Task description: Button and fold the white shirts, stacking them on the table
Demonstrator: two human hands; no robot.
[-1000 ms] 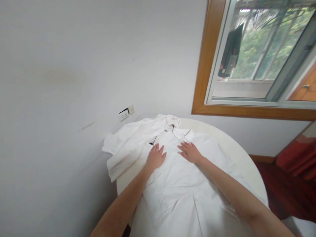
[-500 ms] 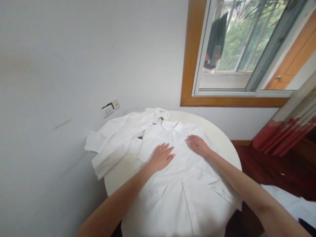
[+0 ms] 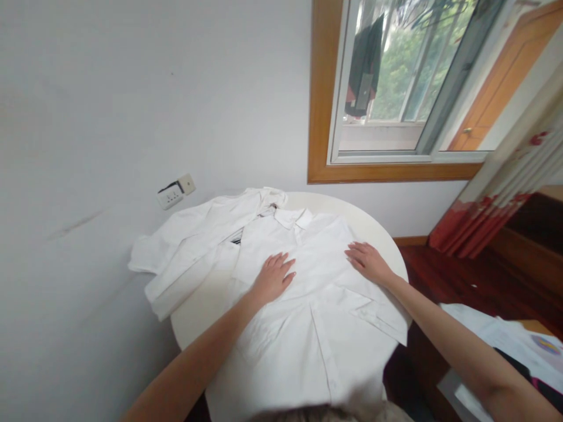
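Observation:
A white collared shirt (image 3: 308,281) lies spread face up over a round white table (image 3: 373,220), its collar toward the wall and its lower part hanging over the near edge. My left hand (image 3: 273,276) rests flat on the shirt's left chest side with fingers spread. On the opposite side, my right hand (image 3: 368,261) lies flat near the shirt's edge, its fingers stretched out. Neither hand grips the cloth. Left of the shirt is another white garment (image 3: 189,234), loosely heaped, with a small dark striped patch showing at its edge.
A pale wall (image 3: 109,129) with a power socket (image 3: 170,196) rises behind the table. A wood-framed window (image 3: 324,117) and a red-and-cream curtain (image 3: 475,217) are at the right. More clothes (image 3: 497,340) lie low at the right over the dark red floor (image 3: 422,266).
My right hand has slid outward to the right across the shirt, toward its edge. My left hand stays on about the same part of the cloth. The view has turned slightly right.

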